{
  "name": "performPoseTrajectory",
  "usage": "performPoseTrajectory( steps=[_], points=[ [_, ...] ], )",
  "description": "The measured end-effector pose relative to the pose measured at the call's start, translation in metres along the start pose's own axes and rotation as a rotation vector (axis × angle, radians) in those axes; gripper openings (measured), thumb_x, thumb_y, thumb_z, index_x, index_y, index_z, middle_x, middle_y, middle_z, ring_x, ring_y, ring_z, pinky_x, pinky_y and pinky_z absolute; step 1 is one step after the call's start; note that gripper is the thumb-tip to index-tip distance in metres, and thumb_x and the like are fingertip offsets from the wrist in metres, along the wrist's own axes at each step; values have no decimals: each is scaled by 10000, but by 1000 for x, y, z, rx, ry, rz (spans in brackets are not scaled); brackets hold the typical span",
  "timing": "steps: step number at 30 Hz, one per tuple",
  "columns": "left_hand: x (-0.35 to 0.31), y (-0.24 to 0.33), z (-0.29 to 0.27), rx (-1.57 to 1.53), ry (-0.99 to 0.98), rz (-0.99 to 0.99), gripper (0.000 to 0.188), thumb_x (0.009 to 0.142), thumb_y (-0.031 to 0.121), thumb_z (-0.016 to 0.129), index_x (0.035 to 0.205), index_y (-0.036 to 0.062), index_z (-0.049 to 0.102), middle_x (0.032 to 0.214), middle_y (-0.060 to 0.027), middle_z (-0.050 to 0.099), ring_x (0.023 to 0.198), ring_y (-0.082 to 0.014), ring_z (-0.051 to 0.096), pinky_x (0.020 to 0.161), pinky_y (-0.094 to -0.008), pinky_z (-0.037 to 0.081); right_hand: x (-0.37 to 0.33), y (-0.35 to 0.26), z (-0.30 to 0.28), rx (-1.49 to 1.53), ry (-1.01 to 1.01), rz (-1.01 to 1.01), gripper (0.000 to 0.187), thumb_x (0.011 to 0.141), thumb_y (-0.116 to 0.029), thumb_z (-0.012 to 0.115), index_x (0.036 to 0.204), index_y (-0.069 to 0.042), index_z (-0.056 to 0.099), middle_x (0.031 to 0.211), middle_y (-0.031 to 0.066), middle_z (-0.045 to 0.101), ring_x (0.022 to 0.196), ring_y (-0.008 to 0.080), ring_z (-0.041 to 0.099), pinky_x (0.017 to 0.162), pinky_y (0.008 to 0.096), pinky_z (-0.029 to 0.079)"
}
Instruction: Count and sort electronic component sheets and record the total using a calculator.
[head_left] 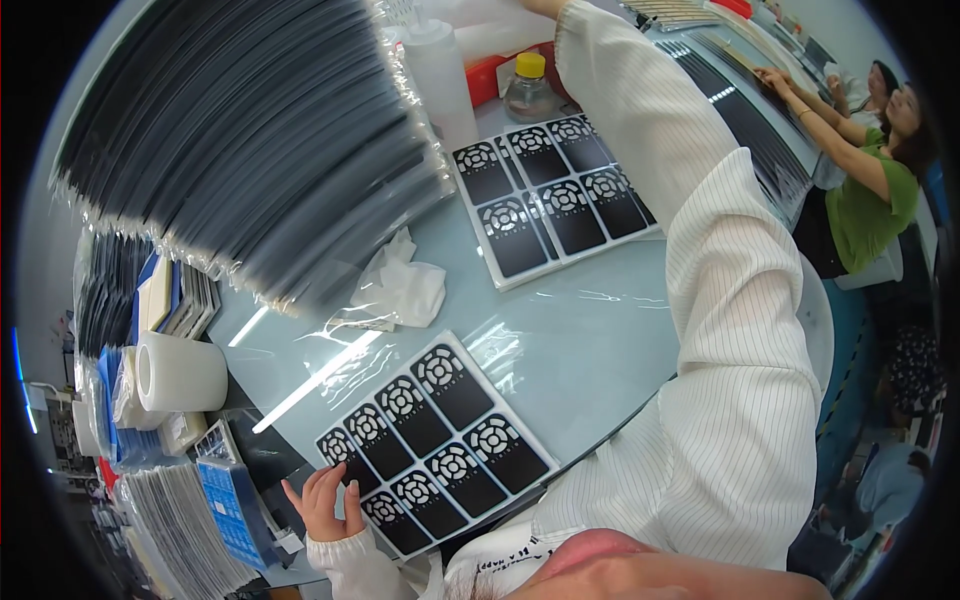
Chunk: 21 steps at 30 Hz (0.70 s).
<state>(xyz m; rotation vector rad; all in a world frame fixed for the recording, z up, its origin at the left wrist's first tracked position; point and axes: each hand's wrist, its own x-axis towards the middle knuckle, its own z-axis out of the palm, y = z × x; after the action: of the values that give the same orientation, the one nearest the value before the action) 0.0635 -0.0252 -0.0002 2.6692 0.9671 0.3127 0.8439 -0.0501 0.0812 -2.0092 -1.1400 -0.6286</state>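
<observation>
Tabletop (575, 350): glossy.
Nearer black-panel sheet (427, 450): at tabletop's near edge; long axis rising rightward, ring motifs (403, 400) up-left.
Left hand (325, 506): fingers spread, at sheet's left edge.
Right hand (543, 6): cropped; can't tell grip.

The left hand (330, 512) is held low, its fingers (326, 484) loosely spread and slightly bent, its wrist covered by a pale sleeve (358, 568). The right arm (738, 250) is stretched far forward, the right hand (543, 5) being mostly cut off by the upper edge.

Bright, with streaky glare on the tabletop (590, 345) (edges darkly curved)
</observation>
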Motion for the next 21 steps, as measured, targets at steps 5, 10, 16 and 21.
performPoseTrajectory(
  steps=[5,10,16,21],
  points=[
    [-4,2,-3,-2,6,-23,231,880,135,656,1098,74,703,1072,-78,708,1081,-262,638,1177,-604,129,25,-35,-11,293,598,334,402,947,-318,581,1101,45,666,1001,267,692,930,373,673,834,424,488],
    [-12,-4,-10,-36,65,31,243,873,114,647,1102,50,695,1096,-123,691,1103,-302,628,1176,-585,156,-2,-115,-90,524,686,213,424,976,-327,566,1064,77,663,976,219,710,905,312,669,824,393,481],
    [-15,2,-27,-112,134,117,279,834,46,646,1107,3,684,1102,-153,686,1113,-344,626,1137,-547,288,-119,-247,-160,524,380,350,407,1009,-326,545,1151,37,658,977,115,704,908,132,645,778,258,466],
    [1,13,-35,-455,72,253,348,861,109,649,1182,-22,667,1191,-213,662,1152,-378,614,1077,-482,397,-216,-316,-163,735,-115,308,320,952,-240,622,1158,1,667,944,120,700,892,146,658,783,270,491]
  ],
)
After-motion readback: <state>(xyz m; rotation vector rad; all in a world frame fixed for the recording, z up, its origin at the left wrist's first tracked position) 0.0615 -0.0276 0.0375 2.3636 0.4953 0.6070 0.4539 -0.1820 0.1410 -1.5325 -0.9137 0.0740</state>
